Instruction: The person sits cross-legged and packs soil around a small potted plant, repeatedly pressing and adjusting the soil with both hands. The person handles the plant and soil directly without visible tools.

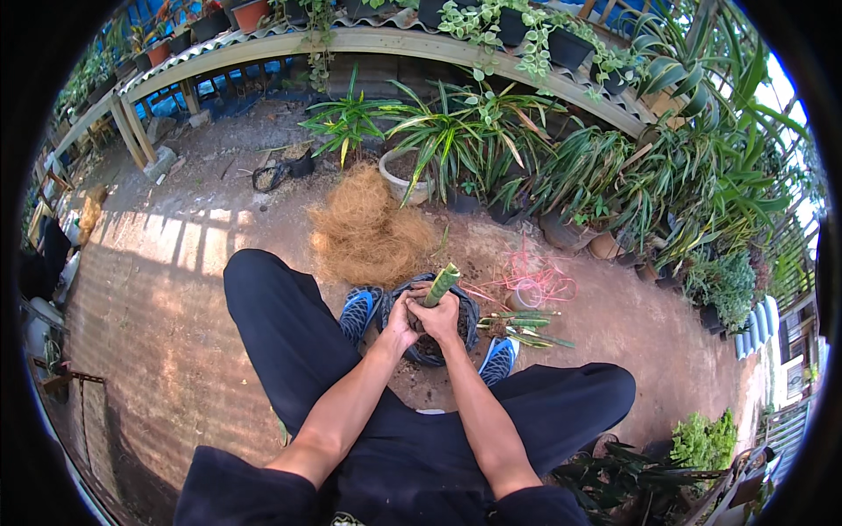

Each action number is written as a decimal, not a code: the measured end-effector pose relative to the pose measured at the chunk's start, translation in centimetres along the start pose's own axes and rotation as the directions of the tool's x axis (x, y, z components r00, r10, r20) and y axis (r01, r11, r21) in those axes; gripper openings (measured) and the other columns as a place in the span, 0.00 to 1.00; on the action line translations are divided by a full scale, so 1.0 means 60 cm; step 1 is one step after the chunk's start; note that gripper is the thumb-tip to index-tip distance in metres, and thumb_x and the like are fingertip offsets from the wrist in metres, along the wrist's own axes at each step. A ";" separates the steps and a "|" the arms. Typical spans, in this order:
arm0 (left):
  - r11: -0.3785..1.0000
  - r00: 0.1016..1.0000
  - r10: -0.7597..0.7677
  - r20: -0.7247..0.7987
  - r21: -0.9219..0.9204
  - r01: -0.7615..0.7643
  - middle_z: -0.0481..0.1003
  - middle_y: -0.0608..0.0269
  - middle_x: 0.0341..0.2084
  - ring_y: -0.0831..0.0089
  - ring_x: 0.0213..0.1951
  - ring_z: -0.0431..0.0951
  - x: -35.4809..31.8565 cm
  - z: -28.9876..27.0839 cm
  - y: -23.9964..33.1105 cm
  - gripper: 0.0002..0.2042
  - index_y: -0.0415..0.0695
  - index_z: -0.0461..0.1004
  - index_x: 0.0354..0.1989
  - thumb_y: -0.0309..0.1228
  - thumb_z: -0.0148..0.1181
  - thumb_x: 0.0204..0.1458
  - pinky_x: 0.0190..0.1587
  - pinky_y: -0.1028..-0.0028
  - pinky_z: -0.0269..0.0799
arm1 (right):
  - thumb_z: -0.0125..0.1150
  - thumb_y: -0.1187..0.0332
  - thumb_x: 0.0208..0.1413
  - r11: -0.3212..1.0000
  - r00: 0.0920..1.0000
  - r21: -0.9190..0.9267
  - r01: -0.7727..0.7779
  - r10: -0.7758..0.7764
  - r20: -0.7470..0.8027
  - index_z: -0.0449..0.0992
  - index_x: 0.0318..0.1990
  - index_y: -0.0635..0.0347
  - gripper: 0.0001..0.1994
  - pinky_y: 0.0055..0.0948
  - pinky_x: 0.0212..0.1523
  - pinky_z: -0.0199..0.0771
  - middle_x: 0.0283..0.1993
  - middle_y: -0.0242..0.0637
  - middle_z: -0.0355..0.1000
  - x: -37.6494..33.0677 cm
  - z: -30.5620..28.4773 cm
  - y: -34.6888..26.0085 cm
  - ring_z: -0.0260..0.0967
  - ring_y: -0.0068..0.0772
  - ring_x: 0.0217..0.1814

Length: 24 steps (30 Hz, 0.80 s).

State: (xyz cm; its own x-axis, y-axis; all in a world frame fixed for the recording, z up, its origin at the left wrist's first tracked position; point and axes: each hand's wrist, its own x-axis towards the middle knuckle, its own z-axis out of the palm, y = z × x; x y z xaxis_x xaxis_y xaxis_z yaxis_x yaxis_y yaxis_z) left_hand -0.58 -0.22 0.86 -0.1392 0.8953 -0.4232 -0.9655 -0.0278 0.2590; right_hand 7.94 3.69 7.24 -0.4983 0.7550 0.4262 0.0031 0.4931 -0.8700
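Observation:
A thick, upright green leaf cutting (pixel 442 284), like a snake plant's, stands between my hands above a black plastic grow bag (pixel 471 324) with dark soil in it. My left hand (pixel 400 324) is closed around the cutting's lower part from the left. From the other side my right hand (pixel 440 317) wraps the same part, its thumb close to the left one. The cutting's base and several fingertips are hidden behind the hands. Just right of the bag, more long green cuttings (pixel 531 330) lie on the ground.
My blue shoes (pixel 358 314) flank the bag. Ahead lies a heap of brown fibre (pixel 368 230). Tangled pink twine (pixel 548 279) and a small cup (pixel 525 295) are to the right. Beyond stand a pale round pot (pixel 399 180), leafy potted plants (pixel 605 180) and a long plant shelf (pixel 386 40).

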 end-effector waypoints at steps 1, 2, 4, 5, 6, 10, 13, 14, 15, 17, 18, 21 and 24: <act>0.999 0.999 -0.045 0.010 -0.009 0.045 0.78 0.61 0.45 0.64 0.43 0.81 -0.002 0.001 0.002 0.19 0.50 0.75 0.45 0.48 0.42 0.62 0.45 0.59 0.78 | 0.75 0.72 0.37 0.998 0.998 0.010 -0.063 0.063 -0.010 0.83 0.34 0.62 0.13 0.34 0.48 0.75 0.41 0.43 0.78 -0.001 0.001 0.001 0.77 0.39 0.44; 0.999 0.999 -0.051 0.007 0.011 0.051 0.78 0.61 0.46 0.63 0.43 0.80 -0.007 0.005 0.005 0.19 0.50 0.75 0.46 0.49 0.41 0.62 0.46 0.59 0.78 | 0.75 0.72 0.37 0.998 0.998 0.030 -0.047 0.048 -0.029 0.83 0.35 0.62 0.13 0.34 0.48 0.75 0.41 0.42 0.78 -0.001 0.002 0.001 0.77 0.39 0.45; 0.996 0.998 -0.068 0.002 0.057 0.068 0.77 0.61 0.46 0.63 0.44 0.80 -0.021 0.020 0.013 0.21 0.51 0.75 0.48 0.50 0.40 0.63 0.46 0.59 0.78 | 0.75 0.72 0.38 0.993 0.991 0.009 -0.121 0.121 -0.065 0.83 0.36 0.63 0.14 0.33 0.49 0.75 0.42 0.41 0.78 0.002 0.003 -0.003 0.77 0.38 0.45; 0.997 0.998 -0.045 -0.050 0.054 0.048 0.78 0.61 0.46 0.64 0.44 0.80 -0.030 0.029 0.015 0.22 0.51 0.75 0.48 0.51 0.39 0.63 0.46 0.59 0.78 | 0.75 0.72 0.38 0.991 0.986 0.053 -0.123 0.128 -0.103 0.83 0.36 0.63 0.14 0.33 0.49 0.74 0.42 0.41 0.78 0.005 0.004 -0.005 0.77 0.37 0.45; 0.998 0.995 -0.021 -0.102 0.051 0.026 0.78 0.62 0.46 0.64 0.44 0.80 -0.038 0.039 0.013 0.22 0.51 0.75 0.49 0.51 0.39 0.63 0.46 0.60 0.77 | 0.75 0.72 0.38 0.986 0.978 0.078 -0.149 0.158 -0.137 0.83 0.35 0.64 0.13 0.32 0.49 0.74 0.42 0.41 0.78 0.009 0.004 -0.008 0.77 0.36 0.44; 0.989 0.992 0.102 -0.075 0.115 -0.093 0.79 0.63 0.44 0.66 0.44 0.80 -0.049 0.059 0.002 0.29 0.51 0.76 0.48 0.60 0.35 0.62 0.45 0.62 0.76 | 0.77 0.74 0.38 0.952 0.957 0.199 -0.234 0.262 -0.126 0.83 0.34 0.65 0.13 0.31 0.49 0.73 0.42 0.39 0.78 0.013 0.008 -0.012 0.76 0.32 0.44; 0.969 0.981 0.190 -0.031 0.164 -0.183 0.79 0.64 0.42 0.68 0.42 0.80 -0.033 0.043 -0.010 0.32 0.51 0.77 0.45 0.66 0.37 0.58 0.43 0.64 0.76 | 0.76 0.76 0.39 0.940 0.951 0.236 -0.248 0.283 -0.128 0.83 0.31 0.66 0.10 0.32 0.48 0.73 0.42 0.42 0.79 0.008 0.012 -0.006 0.76 0.32 0.44; 0.966 0.980 0.193 -0.056 0.185 -0.180 0.79 0.64 0.41 0.68 0.42 0.80 -0.027 0.035 -0.012 0.32 0.51 0.77 0.45 0.66 0.37 0.58 0.42 0.64 0.76 | 0.76 0.76 0.39 0.935 0.947 0.250 -0.252 0.292 -0.136 0.82 0.30 0.67 0.09 0.31 0.48 0.74 0.42 0.43 0.79 0.007 0.013 -0.003 0.76 0.32 0.44; 0.968 0.976 0.180 -0.127 0.200 -0.152 0.79 0.64 0.41 0.69 0.42 0.80 -0.021 0.027 -0.013 0.32 0.51 0.77 0.44 0.66 0.38 0.58 0.42 0.64 0.76 | 0.76 0.76 0.40 0.933 0.945 0.255 -0.254 0.296 -0.143 0.82 0.29 0.68 0.08 0.31 0.48 0.74 0.42 0.43 0.79 0.006 0.015 -0.001 0.76 0.32 0.44; 0.945 0.960 0.241 -0.141 0.261 -0.198 0.79 0.65 0.40 0.69 0.41 0.80 -0.013 0.019 -0.013 0.33 0.51 0.76 0.45 0.67 0.38 0.57 0.41 0.64 0.76 | 0.75 0.76 0.41 0.915 0.940 0.310 -0.260 0.313 -0.136 0.82 0.30 0.68 0.08 0.31 0.48 0.73 0.43 0.44 0.79 0.005 0.017 0.003 0.76 0.32 0.44; 0.943 0.947 0.235 -0.218 0.289 -0.167 0.80 0.65 0.40 0.69 0.41 0.80 -0.012 0.018 -0.013 0.33 0.51 0.75 0.46 0.67 0.37 0.57 0.41 0.64 0.76 | 0.75 0.76 0.41 0.907 0.933 0.319 -0.274 0.331 -0.138 0.82 0.30 0.68 0.08 0.30 0.48 0.73 0.43 0.44 0.79 0.005 0.018 0.004 0.76 0.33 0.44; 0.935 0.935 0.232 -0.267 0.328 -0.139 0.79 0.64 0.43 0.67 0.44 0.80 -0.023 0.029 -0.009 0.35 0.52 0.74 0.48 0.69 0.34 0.56 0.43 0.61 0.75 | 0.75 0.74 0.43 0.900 0.928 0.305 -0.312 0.358 -0.106 0.82 0.34 0.68 0.11 0.30 0.48 0.73 0.43 0.42 0.79 0.004 0.016 0.005 0.76 0.32 0.44; 0.970 0.976 0.154 -0.156 0.212 -0.119 0.77 0.62 0.46 0.64 0.48 0.78 -0.057 0.037 -0.007 0.37 0.49 0.72 0.52 0.68 0.29 0.58 0.47 0.59 0.74 | 0.74 0.73 0.43 0.939 0.956 0.195 -0.285 0.293 -0.011 0.80 0.39 0.66 0.14 0.30 0.49 0.73 0.43 0.41 0.78 -0.011 0.010 -0.002 0.76 0.32 0.45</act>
State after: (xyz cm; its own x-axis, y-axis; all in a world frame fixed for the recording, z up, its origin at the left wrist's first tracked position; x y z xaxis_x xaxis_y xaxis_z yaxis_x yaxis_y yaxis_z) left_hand 0.79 -2.28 4.12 -0.3192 0.7997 -0.5085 -0.8732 -0.0397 0.4857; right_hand 7.72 2.87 6.92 -0.4657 0.8711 0.1558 -0.0239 0.1636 -0.9862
